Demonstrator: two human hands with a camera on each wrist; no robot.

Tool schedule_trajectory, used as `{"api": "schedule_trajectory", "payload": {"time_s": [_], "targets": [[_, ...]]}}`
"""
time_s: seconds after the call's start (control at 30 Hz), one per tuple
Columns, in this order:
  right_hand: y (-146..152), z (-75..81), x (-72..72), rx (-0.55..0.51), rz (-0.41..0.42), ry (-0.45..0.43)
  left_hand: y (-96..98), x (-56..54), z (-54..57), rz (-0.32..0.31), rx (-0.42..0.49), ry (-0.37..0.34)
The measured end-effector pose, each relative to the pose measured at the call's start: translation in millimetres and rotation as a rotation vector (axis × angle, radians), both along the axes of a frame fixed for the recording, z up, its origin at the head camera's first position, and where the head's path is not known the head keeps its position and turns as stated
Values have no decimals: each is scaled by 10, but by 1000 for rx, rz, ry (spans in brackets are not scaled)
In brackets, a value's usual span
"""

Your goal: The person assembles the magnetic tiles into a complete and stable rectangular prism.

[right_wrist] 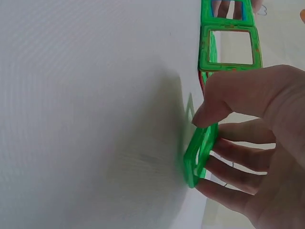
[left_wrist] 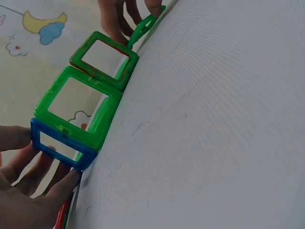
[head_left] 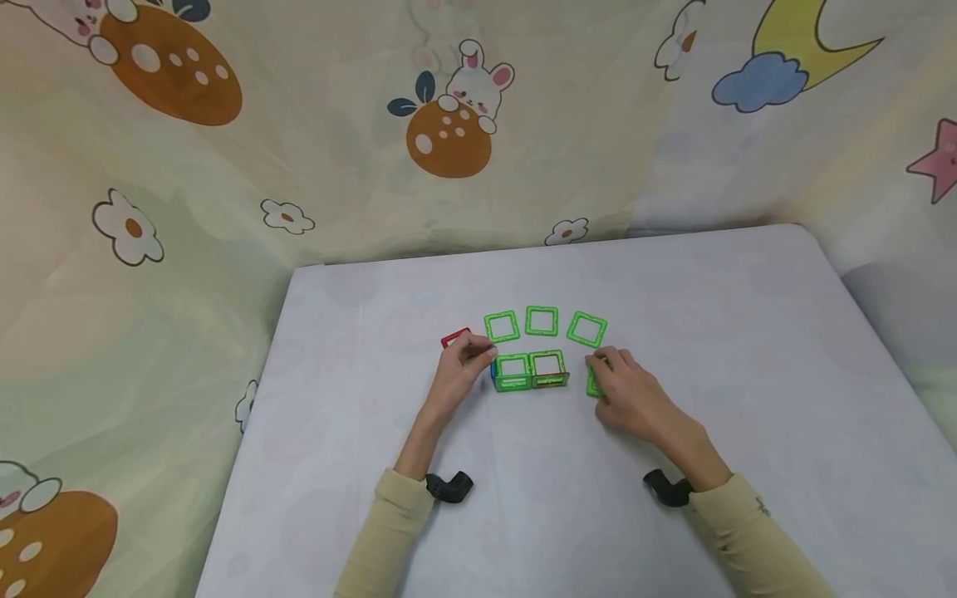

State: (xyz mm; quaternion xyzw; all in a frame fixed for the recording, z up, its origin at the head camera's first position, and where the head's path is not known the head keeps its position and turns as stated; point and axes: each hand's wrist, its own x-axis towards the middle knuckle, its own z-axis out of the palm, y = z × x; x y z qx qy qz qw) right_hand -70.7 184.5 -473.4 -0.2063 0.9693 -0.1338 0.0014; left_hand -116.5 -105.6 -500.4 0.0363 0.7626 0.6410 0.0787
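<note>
My left hand (head_left: 458, 374) grips the blue magnetic tile (left_wrist: 58, 156) standing upright at the left end of a low structure. Green magnetic tiles (head_left: 513, 384) form that structure as two joined box shapes, with some red showing at the right one's lower edge. To its right, my right hand (head_left: 635, 399) pinches a loose green square tile (right_wrist: 194, 155) between thumb and fingers. This tile is tilted, apart from the structure, near the tabletop. Partly behind the left hand lies a red tile (head_left: 453, 337).
Behind the structure, three green square tiles lie flat in a row: left (head_left: 503, 339), middle (head_left: 542, 333) and right (head_left: 586, 341). All stand on a white-covered table (head_left: 538, 490). A cartoon-printed curtain (head_left: 336, 149) hangs along the back and sides.
</note>
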Motion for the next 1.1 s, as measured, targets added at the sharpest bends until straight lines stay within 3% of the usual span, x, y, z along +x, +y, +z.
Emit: {"api": "schedule_trajectory", "payload": {"time_s": [0.5, 0.77, 0.97, 1.1], "targets": [[21, -12, -65, -132, 21, 54, -2, -5, -2, -3, 14, -3], [17, -43, -127, -213, 15, 5, 4, 4, -4, -1, 13, -13], [-6, -49, -196, -338, 35, -60, 0, -3, -3, 3, 12, -11], [-18, -66, -226, -413, 56, -57, -6, -3, -6, 4, 16, -17]]}}
